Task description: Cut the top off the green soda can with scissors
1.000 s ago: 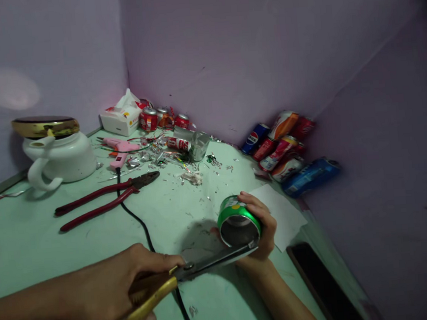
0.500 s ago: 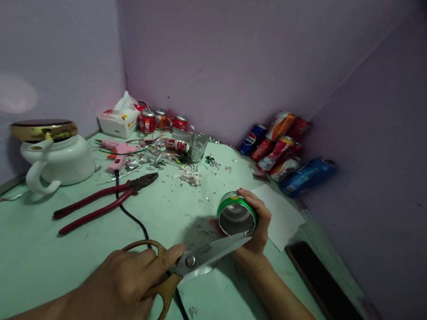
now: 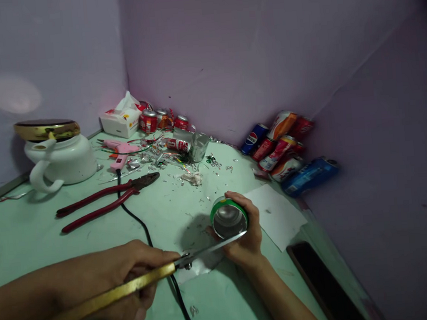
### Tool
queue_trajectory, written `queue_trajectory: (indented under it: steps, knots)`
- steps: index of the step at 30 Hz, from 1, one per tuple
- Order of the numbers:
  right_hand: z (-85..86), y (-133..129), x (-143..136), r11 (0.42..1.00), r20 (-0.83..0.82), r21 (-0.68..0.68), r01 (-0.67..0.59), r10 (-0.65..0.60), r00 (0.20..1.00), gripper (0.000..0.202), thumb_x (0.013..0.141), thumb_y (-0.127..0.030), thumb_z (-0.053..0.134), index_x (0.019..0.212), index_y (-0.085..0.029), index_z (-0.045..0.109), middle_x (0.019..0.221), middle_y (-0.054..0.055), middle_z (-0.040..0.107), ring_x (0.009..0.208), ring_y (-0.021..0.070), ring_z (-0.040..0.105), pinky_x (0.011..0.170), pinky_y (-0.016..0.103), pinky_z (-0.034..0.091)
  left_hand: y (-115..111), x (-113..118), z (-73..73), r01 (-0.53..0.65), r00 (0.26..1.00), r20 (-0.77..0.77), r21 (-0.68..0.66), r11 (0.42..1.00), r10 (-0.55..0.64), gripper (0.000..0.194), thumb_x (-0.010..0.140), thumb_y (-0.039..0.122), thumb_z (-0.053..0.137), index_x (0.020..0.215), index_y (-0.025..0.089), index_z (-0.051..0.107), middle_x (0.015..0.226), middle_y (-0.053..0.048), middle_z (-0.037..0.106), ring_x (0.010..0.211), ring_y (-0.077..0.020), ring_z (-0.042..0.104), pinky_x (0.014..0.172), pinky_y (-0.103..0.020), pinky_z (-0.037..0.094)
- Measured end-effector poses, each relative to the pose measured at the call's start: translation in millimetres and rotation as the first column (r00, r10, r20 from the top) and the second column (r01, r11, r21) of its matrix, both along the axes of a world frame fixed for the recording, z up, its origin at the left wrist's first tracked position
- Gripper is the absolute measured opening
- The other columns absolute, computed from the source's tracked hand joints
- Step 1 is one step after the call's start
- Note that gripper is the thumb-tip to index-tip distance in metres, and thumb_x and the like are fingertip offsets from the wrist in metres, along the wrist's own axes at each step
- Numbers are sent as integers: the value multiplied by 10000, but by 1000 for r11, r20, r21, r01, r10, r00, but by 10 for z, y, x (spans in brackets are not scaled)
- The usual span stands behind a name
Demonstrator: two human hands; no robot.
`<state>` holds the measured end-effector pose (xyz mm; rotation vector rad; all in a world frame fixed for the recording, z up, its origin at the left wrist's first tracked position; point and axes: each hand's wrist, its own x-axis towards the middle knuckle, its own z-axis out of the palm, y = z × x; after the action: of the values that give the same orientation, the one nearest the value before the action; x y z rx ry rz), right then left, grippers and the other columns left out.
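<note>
My left hand (image 3: 115, 276) is closed around the handles of large scissors (image 3: 209, 249), which are turned edge-on with the tip reaching right. In my right hand (image 3: 249, 231) is a cut-off green can (image 3: 214, 218), its open end facing me and its inside silvery. The scissors' blade lies at the can's lower rim; whether it touches the metal I cannot tell. Beneath the blades a silvery sheet-like piece (image 3: 198, 269) shows, partly hidden.
Pliers (image 3: 137, 185), a pink glue gun (image 3: 122, 150) with its black cord (image 3: 140, 222), and metal scraps (image 3: 158, 159) lie at the left and middle. Several drink cans (image 3: 281, 147) stack by the wall. A white pot (image 3: 66, 161), paper (image 3: 280, 219) and a dark phone-like slab (image 3: 319, 280) surround the hands.
My left hand has rolled the scissors from flat-facing to edge-on, and the blades have closed. The can and my right hand have shifted slightly left.
</note>
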<state>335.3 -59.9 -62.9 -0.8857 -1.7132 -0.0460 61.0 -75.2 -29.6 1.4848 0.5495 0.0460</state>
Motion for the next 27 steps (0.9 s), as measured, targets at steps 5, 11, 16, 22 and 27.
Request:
queue_trajectory:
  steps: [5, 11, 16, 22, 27]
  knots:
    - [20, -5, 4, 999, 16, 31, 13, -14, 1000, 621, 750, -337, 800, 1297, -227, 527, 1161, 114, 665, 1092, 321, 668, 908, 509, 566, 100, 10, 19, -3, 999, -42, -18, 1000, 2, 513, 607, 149, 628, 1113, 211, 682, 576, 91, 479, 456, -71, 357, 388, -158, 268]
    - [67, -29, -14, 996, 6, 83, 36, -36, 999, 599, 766, -346, 792, 1294, -241, 528, 1138, 112, 676, 1092, 326, 671, 906, 538, 574, 147, -11, -80, 54, 995, 90, -18, 998, -52, 536, 652, 277, 698, 1182, 199, 659, 508, 122, 365, 410, -69, 246, 377, -186, 227]
    - [63, -10, -2, 994, -37, 88, 62, -59, 998, 612, 762, -349, 818, 1295, -241, 535, 1157, 107, 672, 1113, 326, 663, 921, 527, 564, -11, 97, 91, -58, 995, 91, 116, 992, 47, 444, 721, 351, 656, 1142, 211, 625, 671, 87, 339, 576, -96, 308, 496, -208, 273]
    - [47, 5, 2, 994, -78, 88, 72, -65, 995, 684, 715, -293, 856, 1316, -243, 532, 1188, 97, 651, 1140, 309, 648, 956, 505, 554, -191, 182, 125, -138, 985, -51, 335, 932, 164, 229, 833, 240, 561, 1047, 222, 640, 618, 87, 323, 528, -104, 276, 465, -233, 231]
    - [36, -9, -18, 990, -97, 85, 115, -106, 990, 683, 723, -275, 852, 1322, -238, 526, 1206, 104, 647, 1157, 315, 640, 971, 512, 542, -262, 105, -279, -274, 958, 153, 742, 612, 244, 629, 842, 75, 472, 1418, 323, 433, 765, 36, 576, 570, -127, 486, 521, -236, 344]
